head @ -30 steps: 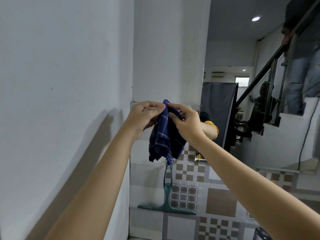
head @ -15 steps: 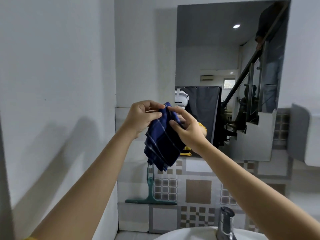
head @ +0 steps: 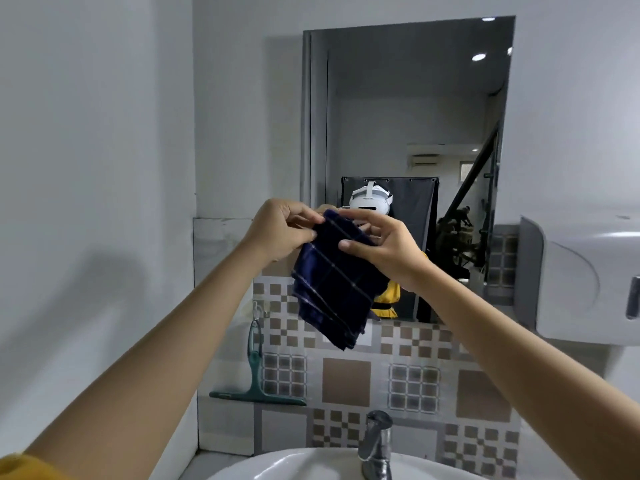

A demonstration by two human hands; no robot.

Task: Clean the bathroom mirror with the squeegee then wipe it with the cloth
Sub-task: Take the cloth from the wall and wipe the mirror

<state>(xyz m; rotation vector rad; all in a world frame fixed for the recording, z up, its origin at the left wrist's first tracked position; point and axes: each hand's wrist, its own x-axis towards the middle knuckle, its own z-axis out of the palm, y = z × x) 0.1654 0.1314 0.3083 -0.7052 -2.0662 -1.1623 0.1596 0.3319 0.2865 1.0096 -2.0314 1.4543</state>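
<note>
A dark blue checked cloth [head: 335, 285] hangs folded between both hands in front of the lower left part of the tall wall mirror [head: 408, 109]. My left hand [head: 280, 230] pinches its top left edge. On its upper right side my right hand [head: 384, 247] grips it with thumb and fingers. A green squeegee [head: 255, 375] hangs from a hook on the tiled wall, below and left of the cloth, blade down. Neither hand touches the mirror or the squeegee.
A white basin [head: 311, 465] with a chrome tap [head: 377, 441] lies directly below. On the right wall a white dispenser [head: 585, 278] juts out beside the mirror. A plain white wall [head: 93, 168] closes off the left.
The view has swung right and down, bringing the whole mirror, the tap and the basin into sight. Both hands have kept hold of the cloth, which now hangs more folded and flat.
</note>
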